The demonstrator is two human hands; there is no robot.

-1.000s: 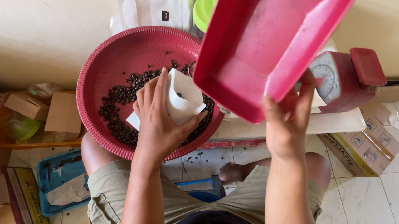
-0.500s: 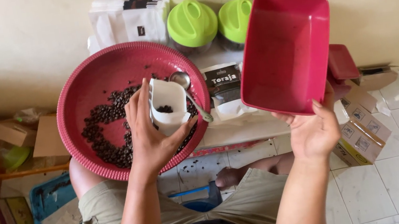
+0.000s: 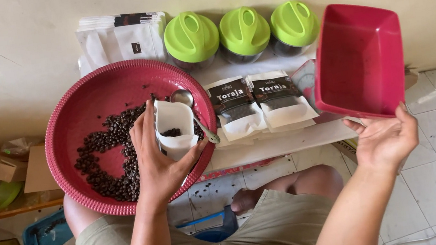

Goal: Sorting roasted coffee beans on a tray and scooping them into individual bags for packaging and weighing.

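Seen from above, a seated person works at a low white surface. The left hand [image 3: 157, 164] grips an open white pouch [image 3: 174, 132], fingers wrapped around its left side and thumb on its right edge; a few coffee beans show inside, though the pouch's lower part is hidden by the palm. The pouch sits over the right half of a round red basin [image 3: 92, 99] holding a scatter of roasted coffee beans [image 3: 110, 157]. A metal spoon [image 3: 193, 112] lies on the basin's right rim, just beside the pouch. The right hand [image 3: 387, 139] holds a tilted, empty red rectangular tub [image 3: 360, 62] by its lower edge, well right of the basin. Between basin and tub lie two filled, labelled pouches [image 3: 258, 101]. Behind them stand three jars with lime-green lids [image 3: 241, 31], their bodies mostly hidden.
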